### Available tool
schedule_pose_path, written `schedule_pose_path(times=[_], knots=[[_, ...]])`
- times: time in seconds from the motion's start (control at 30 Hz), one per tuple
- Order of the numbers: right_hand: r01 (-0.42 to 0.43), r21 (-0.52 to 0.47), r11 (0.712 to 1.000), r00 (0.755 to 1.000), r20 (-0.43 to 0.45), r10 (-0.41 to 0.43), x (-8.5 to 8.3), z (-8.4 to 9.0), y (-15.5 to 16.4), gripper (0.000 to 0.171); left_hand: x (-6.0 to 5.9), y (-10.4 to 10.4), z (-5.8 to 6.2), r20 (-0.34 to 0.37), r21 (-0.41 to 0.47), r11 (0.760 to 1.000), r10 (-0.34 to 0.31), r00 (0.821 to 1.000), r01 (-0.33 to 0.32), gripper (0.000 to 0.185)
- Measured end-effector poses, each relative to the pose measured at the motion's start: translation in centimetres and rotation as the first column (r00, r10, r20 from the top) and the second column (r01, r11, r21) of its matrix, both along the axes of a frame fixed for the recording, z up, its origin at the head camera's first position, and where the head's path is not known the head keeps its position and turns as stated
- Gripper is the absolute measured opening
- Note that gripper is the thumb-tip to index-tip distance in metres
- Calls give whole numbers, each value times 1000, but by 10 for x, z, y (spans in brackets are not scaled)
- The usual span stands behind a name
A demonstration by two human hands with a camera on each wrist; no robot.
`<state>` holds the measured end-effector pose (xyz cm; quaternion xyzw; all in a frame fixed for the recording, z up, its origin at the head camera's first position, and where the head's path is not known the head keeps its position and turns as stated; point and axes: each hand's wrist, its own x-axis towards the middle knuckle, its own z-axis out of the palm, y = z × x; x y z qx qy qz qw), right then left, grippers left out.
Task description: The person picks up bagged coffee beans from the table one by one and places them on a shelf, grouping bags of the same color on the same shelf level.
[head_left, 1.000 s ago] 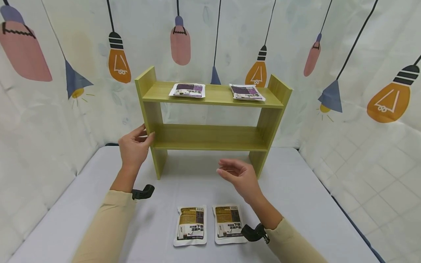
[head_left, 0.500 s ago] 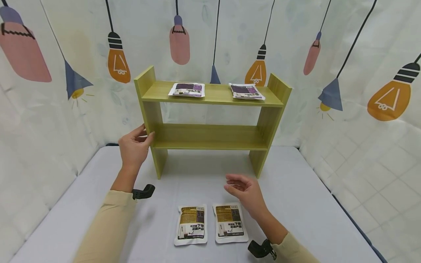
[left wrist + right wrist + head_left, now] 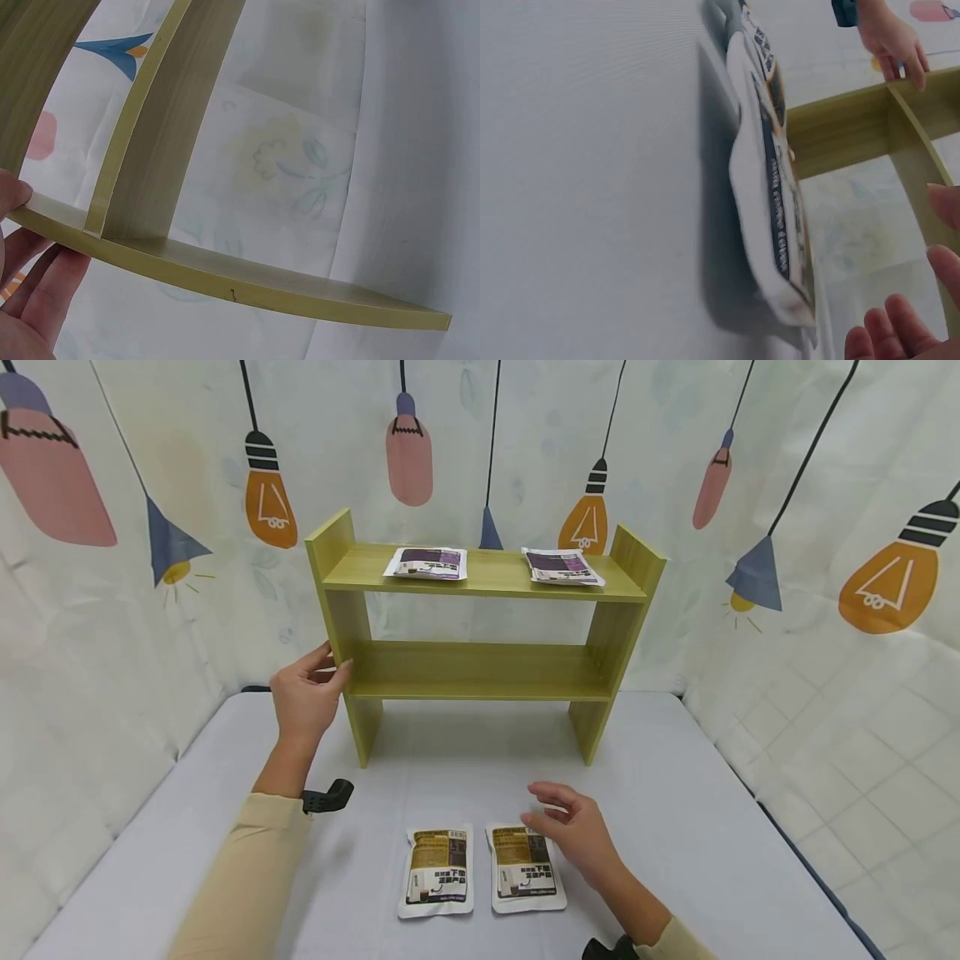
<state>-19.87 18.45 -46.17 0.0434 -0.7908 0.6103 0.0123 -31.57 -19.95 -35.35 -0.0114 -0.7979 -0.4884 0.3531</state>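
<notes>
Pouches (image 3: 480, 870) lie on grey table (image 3: 712, 827), lightbulb-print backdrop (image 3: 825, 510).

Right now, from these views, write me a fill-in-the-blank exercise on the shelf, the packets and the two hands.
1. The left hand grips the ____ side panel of the green shelf.
2. The number of purple packets lying on the top board is ____.
3. The right hand hovers with relaxed fingers over the ____ of the two brown packets on the table.

Missing words: left; two; right
</notes>
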Motion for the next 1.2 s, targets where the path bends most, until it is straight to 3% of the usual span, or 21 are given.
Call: schedule_pose_path(times=[0.33,0.6,0.77,1.2], knots=[[-7,76,997,994,108,-1,11,-7,7,47,-2,0,0,-9,-10,1000,1,1000,-1,43],[24,163,986,992,115,-43,25,-5,8,51,-2,-1,-1,-24,-8,1000,1,1000,-1,43],[22,252,967,989,136,-58,30,-3,5,51,-2,-1,0,-17,-7,1000,-2,1000,1,42],[-99,406,908,989,140,45,28,2,3,52,-1,-1,0,-6,5,1000,-6,1000,6,43]])
